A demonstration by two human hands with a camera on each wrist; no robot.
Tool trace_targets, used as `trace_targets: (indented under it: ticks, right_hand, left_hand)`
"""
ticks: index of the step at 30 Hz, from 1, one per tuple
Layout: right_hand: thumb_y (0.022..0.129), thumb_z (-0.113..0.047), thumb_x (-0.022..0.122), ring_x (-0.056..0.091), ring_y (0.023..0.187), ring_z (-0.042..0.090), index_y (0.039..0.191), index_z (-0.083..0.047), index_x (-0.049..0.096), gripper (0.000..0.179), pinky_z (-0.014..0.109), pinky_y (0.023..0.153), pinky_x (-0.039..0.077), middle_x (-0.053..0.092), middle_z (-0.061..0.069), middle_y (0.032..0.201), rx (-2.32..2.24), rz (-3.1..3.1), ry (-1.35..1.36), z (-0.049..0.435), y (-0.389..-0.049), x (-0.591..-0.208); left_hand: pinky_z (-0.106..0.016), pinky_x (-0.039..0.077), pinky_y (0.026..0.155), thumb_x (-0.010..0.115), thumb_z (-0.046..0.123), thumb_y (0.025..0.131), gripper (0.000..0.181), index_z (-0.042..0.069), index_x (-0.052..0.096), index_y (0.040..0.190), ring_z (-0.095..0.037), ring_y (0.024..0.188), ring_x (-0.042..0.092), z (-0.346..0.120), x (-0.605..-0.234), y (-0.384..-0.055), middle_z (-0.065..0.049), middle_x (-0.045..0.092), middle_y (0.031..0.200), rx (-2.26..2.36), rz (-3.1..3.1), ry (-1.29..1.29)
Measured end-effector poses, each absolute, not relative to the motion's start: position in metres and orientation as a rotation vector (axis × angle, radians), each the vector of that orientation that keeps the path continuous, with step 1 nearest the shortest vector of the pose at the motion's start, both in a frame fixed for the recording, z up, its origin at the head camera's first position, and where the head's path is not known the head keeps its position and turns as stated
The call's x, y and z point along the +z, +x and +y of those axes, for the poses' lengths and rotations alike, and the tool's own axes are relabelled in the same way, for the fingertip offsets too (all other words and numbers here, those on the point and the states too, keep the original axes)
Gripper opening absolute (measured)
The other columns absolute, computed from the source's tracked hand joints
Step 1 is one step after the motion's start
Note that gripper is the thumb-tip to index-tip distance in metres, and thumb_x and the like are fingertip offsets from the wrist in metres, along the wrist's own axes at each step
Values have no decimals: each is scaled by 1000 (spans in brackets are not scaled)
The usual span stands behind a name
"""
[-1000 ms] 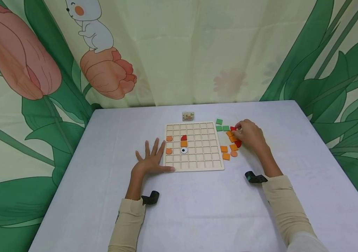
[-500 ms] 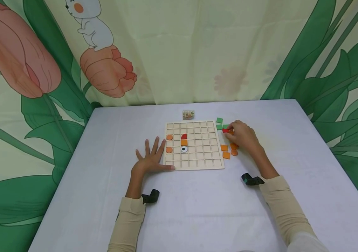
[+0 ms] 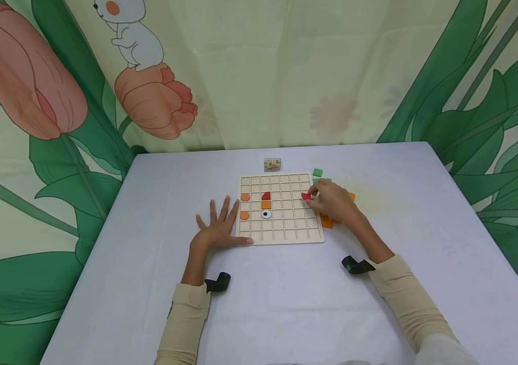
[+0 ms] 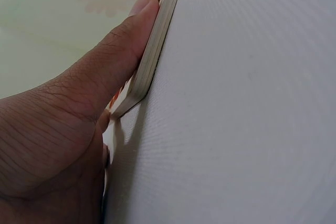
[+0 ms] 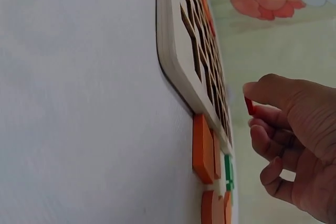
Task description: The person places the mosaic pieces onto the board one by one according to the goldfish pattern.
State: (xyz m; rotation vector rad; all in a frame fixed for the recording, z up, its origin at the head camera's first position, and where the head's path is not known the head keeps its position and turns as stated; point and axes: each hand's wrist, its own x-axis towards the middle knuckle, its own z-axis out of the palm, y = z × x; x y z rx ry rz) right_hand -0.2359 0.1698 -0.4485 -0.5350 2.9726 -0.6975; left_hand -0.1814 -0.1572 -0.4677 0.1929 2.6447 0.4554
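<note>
Head view: the right hand [image 3: 332,201] pinches a red piece [image 3: 305,196] between thumb and forefinger, over the right-hand part of a pale gridded board [image 3: 286,219]. In the right wrist view, that piece is clear of the board's surface, and the other fingers are bent, gripping nothing. The left hand [image 3: 215,234] grasps nothing; its fingers are spread beside the board's left edge and its thumb lies along the near left corner, covering a little of the rim.

Within the grid, a second red piece [image 3: 266,195], an orange square [image 3: 265,205] and a white disc with a black centre [image 3: 266,214] form a column, running from far to near. Two orange discs [image 3: 245,196] sit in the leftmost column with a cell between them.

To the right of the board lie green pieces [image 3: 317,172] and loose orange pieces [image 3: 328,223]. The right hand blocks the head camera's sight of many of these and of part of the board's right edge. The right wrist view shows one orange block [image 5: 203,148] right up against the board's side. Beyond the far edge lies a small patterned card [image 3: 272,165] on the white-covered worktop [image 3: 286,304], with a printed curtain [image 3: 259,91] behind.
</note>
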Motion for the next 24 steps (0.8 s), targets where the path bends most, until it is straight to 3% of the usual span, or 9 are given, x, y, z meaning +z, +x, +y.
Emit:
trace_targets:
  ticks: [16,24]
  right_hand:
    - [85,-32,74,50,68,13,101,-11,68,27,23,57,41,63,1,95,-677,2844,-770,112,-213,-451]
    - [86,-35,74,55,80,11,101,-15,68,26,24,70,48,62,-6,95,-730,2786,-846,99,-204,-459]
  left_hand:
    - [-78,-13,104,69,73,71,122,28,-5,158,-40,144,-32,-158,-470,-183,-3,-22,164,434,2655,190]
    - [-78,-12,104,68,74,71,122,29,-5,158,-39,144,-32,-157,-470,-182,-3,-21,164,432,2657,198]
